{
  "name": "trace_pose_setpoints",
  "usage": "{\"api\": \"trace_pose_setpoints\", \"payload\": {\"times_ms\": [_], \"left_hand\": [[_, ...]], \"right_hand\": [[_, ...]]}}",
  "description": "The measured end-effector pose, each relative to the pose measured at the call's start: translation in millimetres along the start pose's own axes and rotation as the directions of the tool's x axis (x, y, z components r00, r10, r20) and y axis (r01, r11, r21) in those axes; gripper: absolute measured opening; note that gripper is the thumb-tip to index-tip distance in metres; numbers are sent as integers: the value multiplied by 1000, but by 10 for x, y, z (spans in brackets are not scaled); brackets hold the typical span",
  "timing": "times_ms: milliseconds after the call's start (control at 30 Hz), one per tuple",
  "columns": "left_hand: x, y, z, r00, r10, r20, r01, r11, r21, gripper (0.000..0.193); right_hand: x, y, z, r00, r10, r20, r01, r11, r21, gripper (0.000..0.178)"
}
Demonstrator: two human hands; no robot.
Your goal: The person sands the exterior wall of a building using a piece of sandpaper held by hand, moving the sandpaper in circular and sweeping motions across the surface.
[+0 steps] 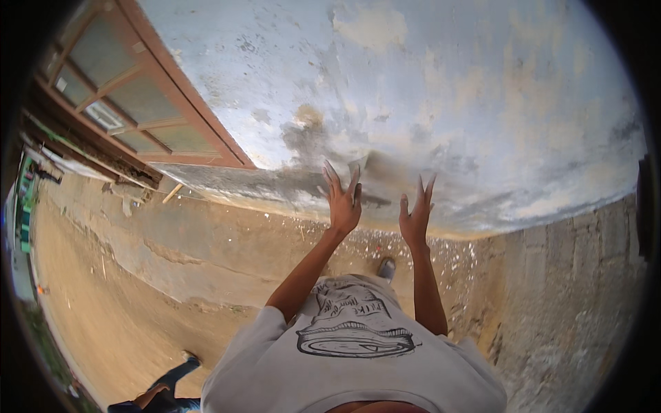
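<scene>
Both my arms reach forward toward a pale blue wall (441,89) with worn, patchy paint. My left hand (343,199) is raised with its fingers spread, and nothing is in it. To its right, my right hand (416,215) is held up in the same way, fingers apart, also without anything in it. A gap lies between the two hands. Dark grey and brown stains mark the wall behind them. Whether any fingertip touches the wall, I cannot tell.
A brown-framed window (131,89) is set in the wall at left. White flecks (441,258) litter the ground along the wall's foot. A rough grey wall (571,275) stands at right. Another person's leg (175,372) shows at lower left. My shoe (387,268) is below my hands.
</scene>
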State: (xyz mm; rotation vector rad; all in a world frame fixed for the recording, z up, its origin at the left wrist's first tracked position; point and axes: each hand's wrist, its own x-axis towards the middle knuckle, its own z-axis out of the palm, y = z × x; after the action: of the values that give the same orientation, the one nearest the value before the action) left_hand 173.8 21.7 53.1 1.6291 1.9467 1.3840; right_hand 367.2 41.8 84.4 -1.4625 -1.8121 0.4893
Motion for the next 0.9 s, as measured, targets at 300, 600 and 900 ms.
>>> {"api": "trace_pose_setpoints", "payload": {"times_ms": [300,600,900], "left_hand": [[-488,-468,-968,735,-283,616,649,556,-519,37],[-330,-745,-1467,685,-296,666,688,564,-456,27],[-920,-833,-883,574,-410,708,796,77,-601,24]], "right_hand": [[-984,-467,839,845,305,440,-535,443,719,35],[-1105,-737,622,799,302,520,-574,643,508,21],[-1452,-648,772,854,421,307,-511,562,650,40]]}}
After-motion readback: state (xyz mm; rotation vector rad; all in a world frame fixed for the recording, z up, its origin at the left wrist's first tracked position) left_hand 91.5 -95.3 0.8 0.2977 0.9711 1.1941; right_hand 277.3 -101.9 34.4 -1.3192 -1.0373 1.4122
